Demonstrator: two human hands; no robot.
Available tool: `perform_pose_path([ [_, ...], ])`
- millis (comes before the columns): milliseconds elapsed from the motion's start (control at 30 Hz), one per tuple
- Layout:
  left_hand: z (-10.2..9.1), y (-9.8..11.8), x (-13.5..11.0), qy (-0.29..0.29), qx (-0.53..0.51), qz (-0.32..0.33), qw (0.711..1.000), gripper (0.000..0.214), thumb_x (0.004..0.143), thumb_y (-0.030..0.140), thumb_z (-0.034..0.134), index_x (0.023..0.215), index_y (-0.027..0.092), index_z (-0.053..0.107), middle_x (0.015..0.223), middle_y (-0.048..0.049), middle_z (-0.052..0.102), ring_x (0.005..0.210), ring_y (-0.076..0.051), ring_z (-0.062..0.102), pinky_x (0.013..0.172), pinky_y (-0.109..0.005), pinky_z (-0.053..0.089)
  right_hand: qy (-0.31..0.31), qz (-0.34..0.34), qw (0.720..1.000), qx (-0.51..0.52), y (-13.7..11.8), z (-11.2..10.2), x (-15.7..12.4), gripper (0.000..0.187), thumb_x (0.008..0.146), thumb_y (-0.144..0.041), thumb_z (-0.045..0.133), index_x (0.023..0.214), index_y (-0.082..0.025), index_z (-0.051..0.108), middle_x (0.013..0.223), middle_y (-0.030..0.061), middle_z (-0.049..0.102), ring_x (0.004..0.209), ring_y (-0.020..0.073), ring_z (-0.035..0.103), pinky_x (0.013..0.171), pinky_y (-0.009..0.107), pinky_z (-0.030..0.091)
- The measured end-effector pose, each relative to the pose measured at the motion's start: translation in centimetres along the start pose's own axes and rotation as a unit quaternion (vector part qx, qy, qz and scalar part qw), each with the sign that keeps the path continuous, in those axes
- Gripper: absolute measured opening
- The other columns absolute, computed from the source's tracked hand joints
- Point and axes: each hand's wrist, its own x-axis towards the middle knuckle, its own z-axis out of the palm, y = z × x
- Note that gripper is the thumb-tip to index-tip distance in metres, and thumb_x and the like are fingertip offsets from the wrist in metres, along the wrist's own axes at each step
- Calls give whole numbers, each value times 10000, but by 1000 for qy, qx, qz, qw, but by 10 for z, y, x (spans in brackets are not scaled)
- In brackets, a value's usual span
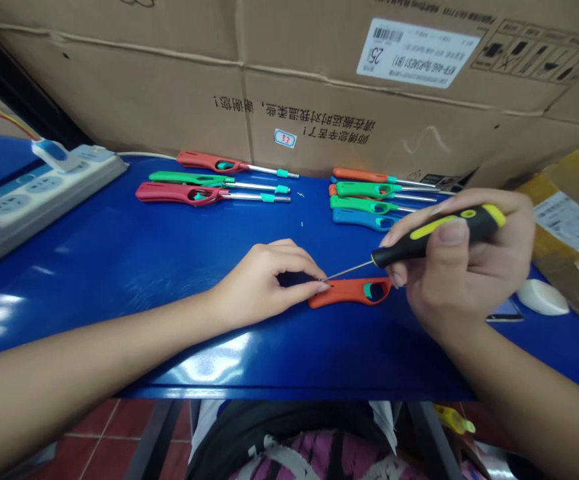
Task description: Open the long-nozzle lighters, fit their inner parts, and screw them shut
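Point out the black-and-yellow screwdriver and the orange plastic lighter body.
black-and-yellow screwdriver [484, 222], head view, on the black rear of its handle
orange plastic lighter body [344, 294], head view, on its orange casing

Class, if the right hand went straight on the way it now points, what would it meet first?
Likely the left hand's fingertips, just beyond the tip of the screwdriver in the right hand, over the orange lighter body; depth is unclear.
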Motion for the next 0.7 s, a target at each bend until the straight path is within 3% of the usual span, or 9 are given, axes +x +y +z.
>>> perform_pose_path([
  [200,1,-2,-2,10,5,-7,1000,65,898,192,751,940,183,799,892,-38,796,843,-163,706,785,-301,571,30,-2,999,-14,1,1,1,92,970,-295,669,974,-270,580,708,-36,680,416,99,551,307,223,378],
  [600,0,-2,-2,10,37,31,999,26,886,188,762,901,188,785,866,-28,797,801,-159,704,758,-294,575,-14,8,998,-55,-2,-1,-5,104,990,-343,638,1019,-285,557,758,-34,685,432,98,566,328,230,390],
  [700,0,-2,-3,7,65,44,997,30,895,193,756,896,177,782,855,-29,794,789,-158,701,753,-295,567,-29,-14,997,-65,-2,-3,-6,110,976,-339,654,1031,-286,576,766,-22,684,498,124,628,396,261,477],
])
